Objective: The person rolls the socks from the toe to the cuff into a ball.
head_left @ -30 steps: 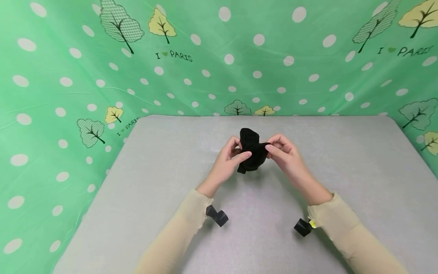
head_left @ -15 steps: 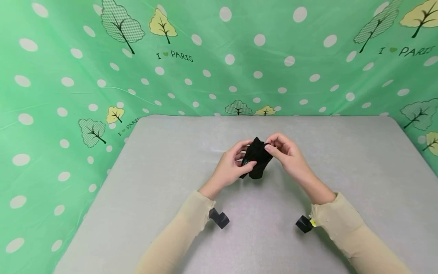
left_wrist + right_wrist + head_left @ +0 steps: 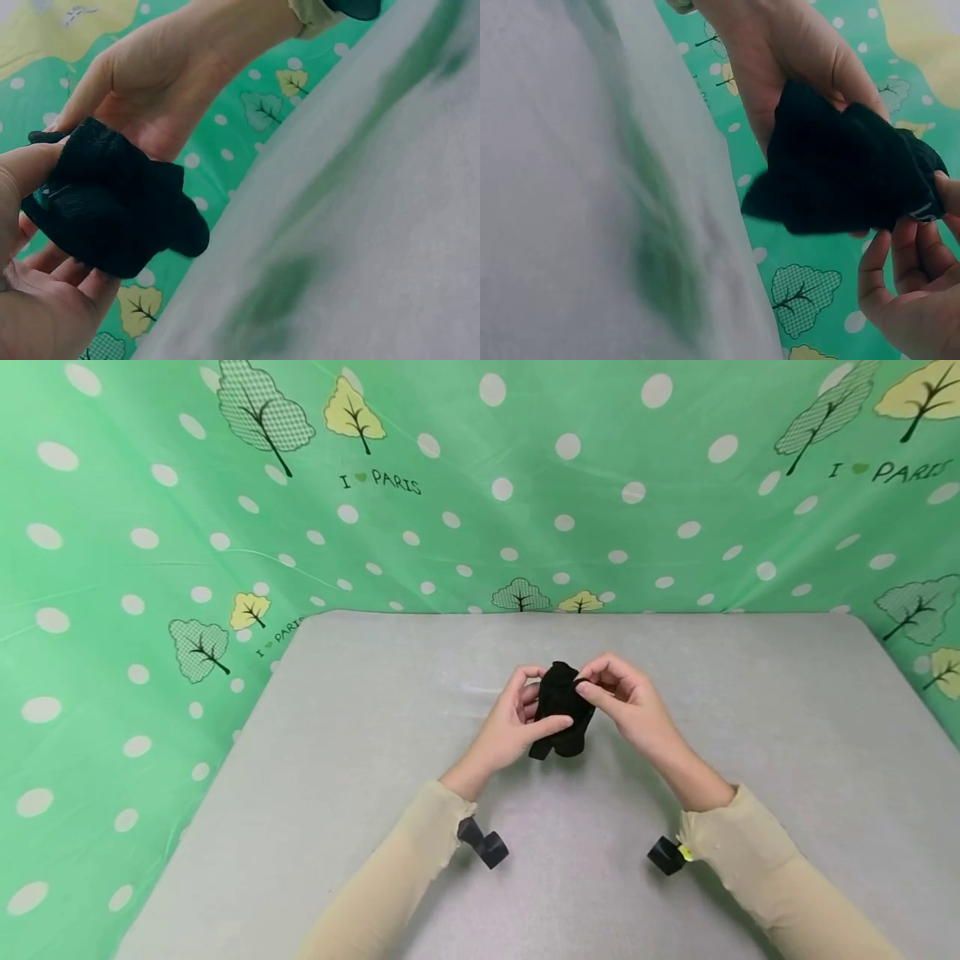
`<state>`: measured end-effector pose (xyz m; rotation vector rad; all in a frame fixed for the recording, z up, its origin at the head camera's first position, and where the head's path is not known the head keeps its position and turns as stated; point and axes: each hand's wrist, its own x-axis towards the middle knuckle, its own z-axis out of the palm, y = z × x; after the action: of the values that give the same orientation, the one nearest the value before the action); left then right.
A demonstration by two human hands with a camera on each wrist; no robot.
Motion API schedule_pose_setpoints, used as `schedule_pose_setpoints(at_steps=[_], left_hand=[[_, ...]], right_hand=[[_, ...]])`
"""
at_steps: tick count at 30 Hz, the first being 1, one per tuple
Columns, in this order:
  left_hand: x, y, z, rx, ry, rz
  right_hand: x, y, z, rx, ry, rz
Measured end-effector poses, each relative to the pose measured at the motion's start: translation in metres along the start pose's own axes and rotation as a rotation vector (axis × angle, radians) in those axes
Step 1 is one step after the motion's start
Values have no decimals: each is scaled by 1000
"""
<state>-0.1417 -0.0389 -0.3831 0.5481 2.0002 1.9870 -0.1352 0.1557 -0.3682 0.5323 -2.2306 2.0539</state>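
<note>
- Head: high over the near side of the smooth grey bench (image 3: 360, 760), facing forward and down, far enough back for both rounded far corners and the green, white-dotted hanging sheet (image 3: 457, 547).
- Left wrist: close by the bare left hand (image 3: 49, 307), rolled so the bench's edge slants, facing the soft black cloth bundle (image 3: 112, 202).
- Right wrist: similarly close by the bare right hand (image 3: 922, 296), slanting oppositely.
- Both wrist views share bundle and hands, from opposite sides.

A grey table (image 3: 322, 735) with rounded far corners and a straight back edge bears soft shadows.
</note>
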Motion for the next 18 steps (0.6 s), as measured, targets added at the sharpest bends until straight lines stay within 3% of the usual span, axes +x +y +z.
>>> schedule_pose_setpoints(at_steps=[7,12,15,18], left_hand=[[-2,-1,-6,62,-71,1],[-6,1,-10,37,-146,12],[-8,3,-11,26,-177,34],[-11,7,-13,47,-196,97]], right_hand=[[1,-4,-4,122,-17,23],[3,-8,-8,235,-78,89],[4,-8,-8,289,-138,135],[5,-6,-5,322,-188,177]])
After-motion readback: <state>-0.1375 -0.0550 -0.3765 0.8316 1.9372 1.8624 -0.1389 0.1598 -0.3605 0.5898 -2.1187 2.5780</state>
